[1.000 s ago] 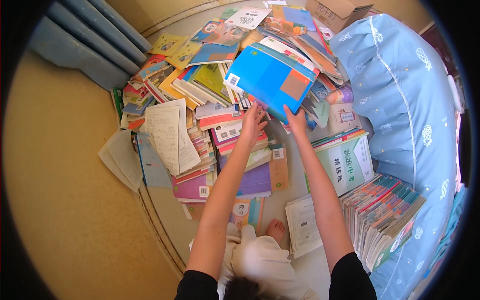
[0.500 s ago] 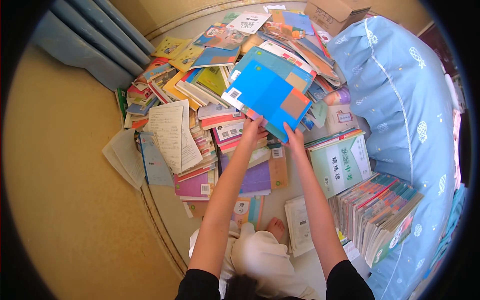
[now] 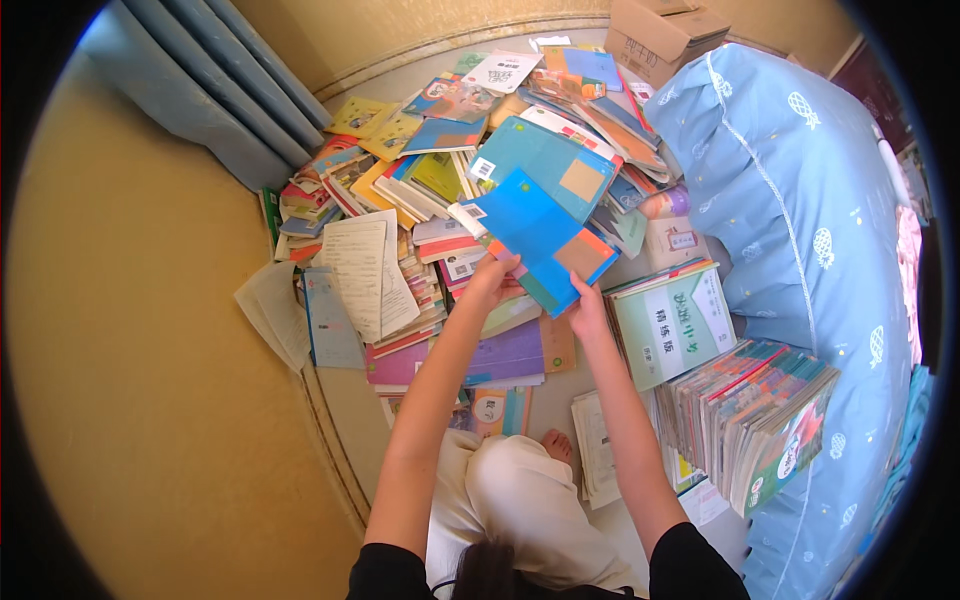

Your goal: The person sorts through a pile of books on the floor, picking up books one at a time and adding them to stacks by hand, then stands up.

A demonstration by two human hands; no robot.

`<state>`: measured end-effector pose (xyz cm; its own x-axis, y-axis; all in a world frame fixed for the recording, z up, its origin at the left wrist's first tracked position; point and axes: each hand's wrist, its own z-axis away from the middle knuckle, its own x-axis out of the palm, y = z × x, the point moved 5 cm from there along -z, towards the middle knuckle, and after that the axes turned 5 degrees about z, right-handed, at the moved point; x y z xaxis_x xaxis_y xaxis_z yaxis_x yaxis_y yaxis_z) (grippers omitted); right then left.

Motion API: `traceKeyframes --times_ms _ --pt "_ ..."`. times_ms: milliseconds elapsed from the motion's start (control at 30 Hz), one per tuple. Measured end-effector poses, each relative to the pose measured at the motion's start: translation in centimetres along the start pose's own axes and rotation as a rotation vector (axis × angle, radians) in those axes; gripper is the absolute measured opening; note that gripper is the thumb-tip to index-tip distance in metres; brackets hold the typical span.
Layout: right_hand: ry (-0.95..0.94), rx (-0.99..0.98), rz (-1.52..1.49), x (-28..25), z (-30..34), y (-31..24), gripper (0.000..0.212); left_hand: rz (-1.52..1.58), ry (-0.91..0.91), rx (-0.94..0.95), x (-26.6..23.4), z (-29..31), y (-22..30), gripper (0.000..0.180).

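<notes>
Both hands hold a bright blue book [image 3: 533, 222] with a brown rectangle and an orange corner, tilted above the pile. My left hand [image 3: 495, 280] is closed on its near left edge. At its near right corner my right hand [image 3: 588, 303] pinches it, thumb on top. Fingers under the book are hidden. Just beyond it a teal book [image 3: 545, 150] with a tan patch lies on the heap. Below my left hand are stacked books, including a purple one [image 3: 505, 355]. Right of my right hand stands a pale green book [image 3: 668, 328] at the front of a stack.
A long row of books [image 3: 745, 410] stands on the floor at the right, beside a blue pineapple-patterned cloth [image 3: 790, 200]. Loose written papers [image 3: 355, 280] lie on the left of the heap. A cardboard box [image 3: 662, 40] sits at the back; a blue curtain [image 3: 215, 85] hangs at the far left.
The blue book has come nearer to me and tilted, uncovering more of the teal book beyond it. My hands have come down with it, and the view has shifted slightly.
</notes>
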<state>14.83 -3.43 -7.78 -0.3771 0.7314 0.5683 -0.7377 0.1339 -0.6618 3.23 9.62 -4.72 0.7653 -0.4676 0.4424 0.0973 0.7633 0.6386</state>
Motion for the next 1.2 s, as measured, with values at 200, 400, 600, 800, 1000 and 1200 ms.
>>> traceKeyframes --times_ms 200,400,600,800,1000,1200 --pt "-0.002 -0.163 0.075 0.5 3.9 -1.9 0.048 -0.105 -0.012 -0.03 0.5 3.7 -0.1 0.033" --pt "0.055 -0.377 0.196 1.7 10.3 -5.8 0.036 -0.356 0.015 -0.007 2.1 8.2 0.6 0.049" --pt "0.174 -0.649 0.852 3.0 18.7 -11.8 0.03 -0.146 -0.013 0.237 5.2 14.7 4.4 0.077" --pt "0.0 -1.196 1.134 6.8 27.4 -14.5 0.057 0.145 -0.393 0.181 11.0 22.6 6.3 0.079" --pt "-0.056 -1.409 1.35 7.6 33.0 -13.3 0.051 0.218 -0.377 0.254 14.2 28.5 7.3 0.043" --pt "-0.105 -1.638 1.467 7.3 36.7 -11.7 0.043 0.098 -0.294 0.436 13.6 30.3 4.8 0.028"
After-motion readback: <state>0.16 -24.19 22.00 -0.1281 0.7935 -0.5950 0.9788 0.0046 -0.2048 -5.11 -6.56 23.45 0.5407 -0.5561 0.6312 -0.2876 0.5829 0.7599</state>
